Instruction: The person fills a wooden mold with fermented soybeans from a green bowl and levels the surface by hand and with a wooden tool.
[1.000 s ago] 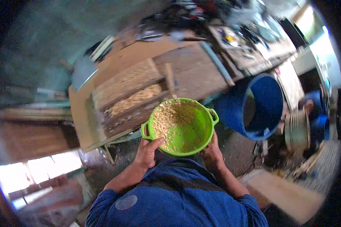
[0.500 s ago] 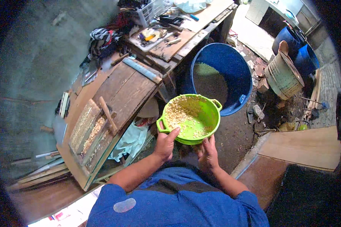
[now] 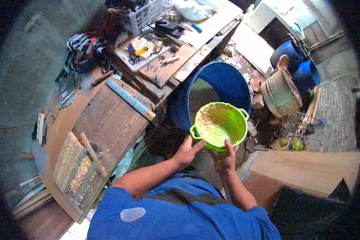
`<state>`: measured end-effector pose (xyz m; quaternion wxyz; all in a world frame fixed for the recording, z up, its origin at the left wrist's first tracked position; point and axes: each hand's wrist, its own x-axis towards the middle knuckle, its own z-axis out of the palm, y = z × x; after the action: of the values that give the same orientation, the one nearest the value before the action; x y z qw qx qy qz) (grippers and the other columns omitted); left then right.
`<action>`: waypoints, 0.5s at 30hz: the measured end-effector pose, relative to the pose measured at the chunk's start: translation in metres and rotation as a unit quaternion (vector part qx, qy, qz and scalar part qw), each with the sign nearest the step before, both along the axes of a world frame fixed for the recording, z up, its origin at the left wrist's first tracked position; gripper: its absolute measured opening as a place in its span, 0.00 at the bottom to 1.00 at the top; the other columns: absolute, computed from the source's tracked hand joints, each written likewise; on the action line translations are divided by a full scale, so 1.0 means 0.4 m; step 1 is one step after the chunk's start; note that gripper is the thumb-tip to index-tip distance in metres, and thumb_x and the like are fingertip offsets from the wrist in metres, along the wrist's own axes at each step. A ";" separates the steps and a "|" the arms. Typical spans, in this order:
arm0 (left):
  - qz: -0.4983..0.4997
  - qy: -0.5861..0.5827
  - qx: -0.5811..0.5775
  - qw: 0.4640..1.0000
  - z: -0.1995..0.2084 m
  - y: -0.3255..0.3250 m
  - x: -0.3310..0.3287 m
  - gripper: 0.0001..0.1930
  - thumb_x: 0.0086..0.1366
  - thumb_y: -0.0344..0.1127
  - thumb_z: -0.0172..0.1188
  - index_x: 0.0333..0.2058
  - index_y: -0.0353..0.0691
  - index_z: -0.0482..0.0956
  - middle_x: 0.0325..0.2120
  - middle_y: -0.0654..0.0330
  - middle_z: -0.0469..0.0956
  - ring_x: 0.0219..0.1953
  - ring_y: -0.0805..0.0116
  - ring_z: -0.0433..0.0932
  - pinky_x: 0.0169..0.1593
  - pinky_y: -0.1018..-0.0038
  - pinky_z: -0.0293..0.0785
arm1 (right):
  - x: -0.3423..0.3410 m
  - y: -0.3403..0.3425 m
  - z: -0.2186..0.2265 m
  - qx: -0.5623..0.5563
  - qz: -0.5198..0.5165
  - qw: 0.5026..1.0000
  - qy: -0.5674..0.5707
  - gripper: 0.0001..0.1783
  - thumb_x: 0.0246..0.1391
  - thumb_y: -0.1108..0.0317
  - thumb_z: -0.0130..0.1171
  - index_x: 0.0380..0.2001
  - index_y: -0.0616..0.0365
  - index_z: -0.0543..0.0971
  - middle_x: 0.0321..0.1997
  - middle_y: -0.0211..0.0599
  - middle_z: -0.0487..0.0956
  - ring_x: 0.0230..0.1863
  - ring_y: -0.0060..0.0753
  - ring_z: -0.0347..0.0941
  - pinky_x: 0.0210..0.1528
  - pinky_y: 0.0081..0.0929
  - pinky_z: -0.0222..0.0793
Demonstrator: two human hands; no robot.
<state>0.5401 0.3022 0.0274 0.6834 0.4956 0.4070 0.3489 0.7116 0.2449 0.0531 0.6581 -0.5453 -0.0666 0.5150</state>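
A bright green bowl (image 3: 233,127) with two loop handles is in front of me, tilted, with pale flaky grains (image 3: 210,120) along its left inner wall and bottom. My right hand (image 3: 225,159) grips the near rim, its thumb over the edge and its fingers underneath, partly hidden. At the near left side, below one handle, my left hand (image 3: 188,153) has its thumb against the bowl; its other fingers are partly out of sight. Behind the bowl stands a large blue barrel (image 3: 232,78), which holds grainy material, and the bowl overlaps its near rim.
On the left, a wooden bench (image 3: 108,106) carries a slotted wooden frame (image 3: 77,166) with pale grains. Beyond it, a cluttered table (image 3: 180,66) holds a white tray (image 3: 126,59) and a crate (image 3: 148,16). A rusty drum (image 3: 282,94) and blue drums (image 3: 307,74) stand at right.
The bowl has shifted right in view, and fewer grains show in it. My right thumb now lies over the rim. The view has turned, moving the bench and barrel leftward.
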 end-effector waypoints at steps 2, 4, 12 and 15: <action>-0.021 -0.055 -0.091 0.994 -0.118 0.041 0.018 0.39 0.68 0.54 0.59 0.67 0.34 0.57 0.62 0.44 0.63 0.66 0.53 0.62 0.68 0.63 0.55 | 0.079 0.055 -0.060 -0.018 -0.009 0.990 -0.140 0.49 0.53 0.63 0.65 0.71 0.43 0.47 0.67 0.44 0.62 0.59 0.46 0.71 0.55 0.47 0.75; 0.008 0.082 -0.129 0.988 -0.131 0.079 0.014 0.37 0.69 0.54 0.57 0.67 0.37 0.58 0.63 0.40 0.63 0.67 0.49 0.62 0.68 0.61 0.57 | 0.121 0.117 -0.097 -0.054 -0.014 0.960 -0.273 0.56 0.49 0.66 0.68 0.72 0.48 0.41 0.68 0.48 0.59 0.62 0.45 0.66 0.59 0.44 0.71; 0.048 0.192 -0.064 0.978 -0.222 0.238 0.036 0.35 0.68 0.50 0.56 0.65 0.34 0.60 0.62 0.39 0.63 0.66 0.45 0.61 0.68 0.60 0.56 | 0.252 0.277 -0.231 -0.291 0.099 0.792 -0.527 0.75 0.31 0.61 0.77 0.73 0.51 0.33 0.63 0.63 0.61 0.62 0.59 0.61 0.67 0.45 0.59; 0.030 0.275 -0.036 0.960 -0.213 0.299 0.078 0.36 0.68 0.49 0.57 0.67 0.35 0.57 0.63 0.40 0.60 0.67 0.45 0.59 0.69 0.61 0.55 | 0.319 0.283 -0.336 -0.258 0.168 0.765 -0.565 0.73 0.31 0.62 0.74 0.74 0.46 0.33 0.61 0.61 0.62 0.61 0.60 0.60 0.66 0.47 0.60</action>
<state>0.5713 0.4219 -0.0578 0.5514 0.5354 0.6063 0.2043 0.8393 0.3582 -0.0815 0.2383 -0.8670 -0.3818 0.2137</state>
